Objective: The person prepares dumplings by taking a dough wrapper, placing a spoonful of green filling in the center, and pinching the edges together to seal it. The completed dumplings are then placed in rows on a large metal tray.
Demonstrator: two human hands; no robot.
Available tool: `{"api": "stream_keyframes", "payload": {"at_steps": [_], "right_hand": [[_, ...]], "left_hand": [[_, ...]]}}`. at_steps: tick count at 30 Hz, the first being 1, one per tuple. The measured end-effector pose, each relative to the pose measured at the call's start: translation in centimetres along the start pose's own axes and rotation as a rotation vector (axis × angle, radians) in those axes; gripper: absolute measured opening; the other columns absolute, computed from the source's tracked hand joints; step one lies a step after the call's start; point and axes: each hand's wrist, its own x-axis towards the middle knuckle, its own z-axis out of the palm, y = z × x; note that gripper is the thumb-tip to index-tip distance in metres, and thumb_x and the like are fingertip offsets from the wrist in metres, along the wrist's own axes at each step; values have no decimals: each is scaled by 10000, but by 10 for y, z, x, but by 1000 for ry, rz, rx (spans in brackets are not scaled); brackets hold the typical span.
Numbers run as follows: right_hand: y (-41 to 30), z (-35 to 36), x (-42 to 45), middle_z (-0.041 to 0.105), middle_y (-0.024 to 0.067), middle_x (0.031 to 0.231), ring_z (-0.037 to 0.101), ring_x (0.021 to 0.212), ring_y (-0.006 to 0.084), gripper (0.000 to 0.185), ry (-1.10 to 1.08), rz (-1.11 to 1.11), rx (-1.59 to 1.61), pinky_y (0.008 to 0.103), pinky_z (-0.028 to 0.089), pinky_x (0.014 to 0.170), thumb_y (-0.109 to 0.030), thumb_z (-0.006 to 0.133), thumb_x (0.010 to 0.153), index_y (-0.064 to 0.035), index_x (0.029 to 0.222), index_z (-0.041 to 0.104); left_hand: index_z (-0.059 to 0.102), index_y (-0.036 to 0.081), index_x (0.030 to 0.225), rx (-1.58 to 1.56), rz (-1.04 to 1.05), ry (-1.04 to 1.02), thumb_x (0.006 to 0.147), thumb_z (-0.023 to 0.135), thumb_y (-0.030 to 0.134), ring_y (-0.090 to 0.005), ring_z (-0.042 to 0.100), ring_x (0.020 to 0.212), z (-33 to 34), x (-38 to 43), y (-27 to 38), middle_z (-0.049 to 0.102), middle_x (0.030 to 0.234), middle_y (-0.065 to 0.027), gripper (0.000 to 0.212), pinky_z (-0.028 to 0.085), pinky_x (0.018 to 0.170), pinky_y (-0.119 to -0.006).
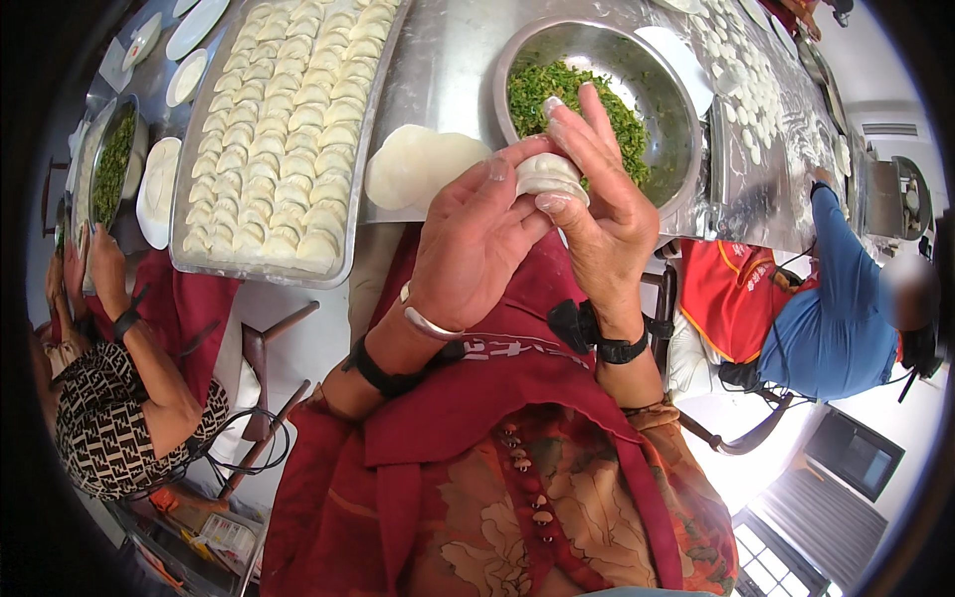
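Both of my hands meet on a folded dumpling (550, 177), held over the table's near edge. My left hand (477, 239) cradles it from the left, with the thumb against its side. My right hand (608, 186) pinches its near rim with a floury thumb, while other fingers point up and away. Just behind is a steel bowl (680, 186) of chopped green filling (552, 89), partly hidden by my right hand. Several flat dough wrappers (418, 164) lie overlapping left of my hands. A metal tray (347, 246) with rows of shaped dumplings (287, 149) stands further left.
Small dough pieces (746, 97) lie on the floury steel table (791, 201) at right. One person in a blue sleeve (843, 231) reaches across there. At left, another person's hand (108, 269) is beside a second filling bowl (138, 149). A white plate (158, 194) holds wrappers.
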Motion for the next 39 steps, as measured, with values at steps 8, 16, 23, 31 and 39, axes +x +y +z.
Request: {"api": "stream_keyframes", "payload": {"at_steps": [8,16,23,31,39], "right_hand": [[5,-15,7,677,126,1253,397,1419,363,285,-193,-124,-201,541,148,1199,-206,680,879,-59,1117,737],[5,-14,6,615,152,1345,367,1428,400,393,-174,-131,-190,546,157,1190,-251,653,906,-50,1243,672],[-4,-10,12,615,156,1343,373,1420,413,375,-151,-142,-201,552,174,1177,-255,623,941,-50,1252,665],[3,-18,13,603,185,1351,388,1409,419,383,-197,-200,-349,535,228,1166,-183,659,906,5,1240,657],[-10,-1,-2,630,173,1311,488,1343,365,343,155,141,202,446,395,1113,33,697,824,26,1167,689]], "left_hand": [[438,-62,1409,-14,1,-7,1064,446,187,-227,518,1273,-3,-2,-3,520,1389,-129,426,391,1137,-432],[429,-50,1427,-33,16,5,1052,455,134,-218,514,1278,3,-4,-3,536,1372,-112,418,387,1130,-433],[396,-36,1459,-33,-9,-74,1040,469,104,-203,501,1291,0,0,-1,546,1360,-110,447,375,1125,-405],[354,-30,1481,-106,-23,-49,1044,465,117,-209,493,1298,3,-2,-5,525,1376,-120,474,365,1135,-392],[329,-36,1485,-206,52,-130,1039,460,99,-248,449,1357,0,6,-5,484,1426,-165,485,302,1197,-425]]}}
